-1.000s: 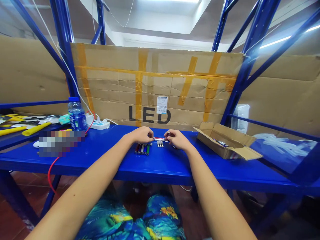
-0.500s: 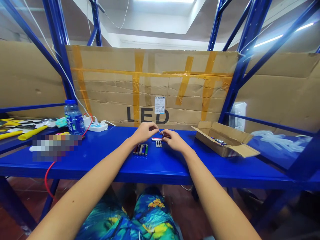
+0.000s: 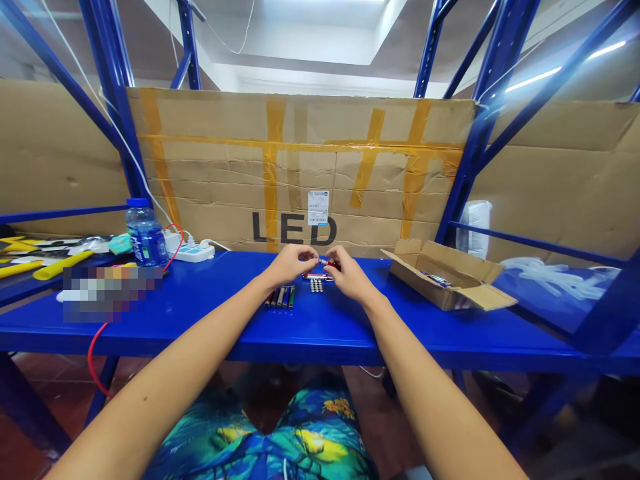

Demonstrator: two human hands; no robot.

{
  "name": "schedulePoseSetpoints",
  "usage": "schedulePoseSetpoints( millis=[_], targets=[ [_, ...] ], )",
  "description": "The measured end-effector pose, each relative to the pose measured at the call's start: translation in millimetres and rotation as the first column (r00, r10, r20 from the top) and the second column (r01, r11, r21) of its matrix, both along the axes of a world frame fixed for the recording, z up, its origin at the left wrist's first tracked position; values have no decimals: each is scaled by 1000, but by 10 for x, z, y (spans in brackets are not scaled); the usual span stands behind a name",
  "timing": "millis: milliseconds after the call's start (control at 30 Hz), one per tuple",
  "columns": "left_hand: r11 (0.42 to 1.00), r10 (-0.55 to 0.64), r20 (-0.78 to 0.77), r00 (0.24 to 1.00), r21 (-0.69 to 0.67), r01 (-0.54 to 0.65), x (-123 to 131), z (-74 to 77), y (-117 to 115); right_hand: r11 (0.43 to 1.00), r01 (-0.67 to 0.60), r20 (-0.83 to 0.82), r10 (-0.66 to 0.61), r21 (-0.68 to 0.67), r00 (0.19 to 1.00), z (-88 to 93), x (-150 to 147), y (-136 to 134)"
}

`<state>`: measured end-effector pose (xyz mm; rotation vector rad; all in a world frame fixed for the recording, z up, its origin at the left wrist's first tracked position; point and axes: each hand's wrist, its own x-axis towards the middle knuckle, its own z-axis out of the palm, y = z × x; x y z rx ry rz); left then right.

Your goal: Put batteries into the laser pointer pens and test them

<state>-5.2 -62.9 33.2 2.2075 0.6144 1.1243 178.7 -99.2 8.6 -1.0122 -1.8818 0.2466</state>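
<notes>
Pinching a small red tube between right hand fingertips, with left hand curled at its end, hold unclear, above the blue table, apparently unfinished, with button cells and pen-like tubes lying loose.

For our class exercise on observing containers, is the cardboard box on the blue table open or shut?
Open: the cardboard box has its flaps spread outward, and slim shiny items show inside it.

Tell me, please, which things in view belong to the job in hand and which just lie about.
Probably in the job:
reddish item in the right grip
row of slim tubes
silvery pieces
perhaps the open carton

Seemingly lying about:
bottle
white power strip
</notes>
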Motion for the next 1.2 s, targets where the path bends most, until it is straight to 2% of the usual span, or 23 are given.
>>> schedulePoseSetpoints(
  millis=[100,200,400,667,800,967,1100,1200],
  targets=[
    [993,-60,49,997,-95,64,13,5,-14,998,39,-32,-38,54,999,0,1,-9],
    [992,-81,38,996,-93,84,12,4,-25,992,60,-15,-59,111,998,27,6,-37],
    [992,-97,-15,995,-81,96,-5,-7,-16,993,40,123,-53,108,991,77,-8,-84],
    [987,-110,-29,993,-120,106,-8,4,-11,984,42,47,-51,172,998,27,3,-50],
    [984,-124,-26,992,-132,119,-9,-11,-9,987,48,75,-59,150,995,67,-5,-97],
    [989,-122,-37,992,-92,118,11,-13,-16,992,101,185,-114,79,976,79,-17,-96],
    [990,-119,-34,992,-86,115,15,3,-25,998,54,119,-56,22,991,40,-24,-70],
    [987,-127,-41,991,-101,122,5,14,-23,995,55,63,-60,86,996,18,-15,-54]
  ],
)
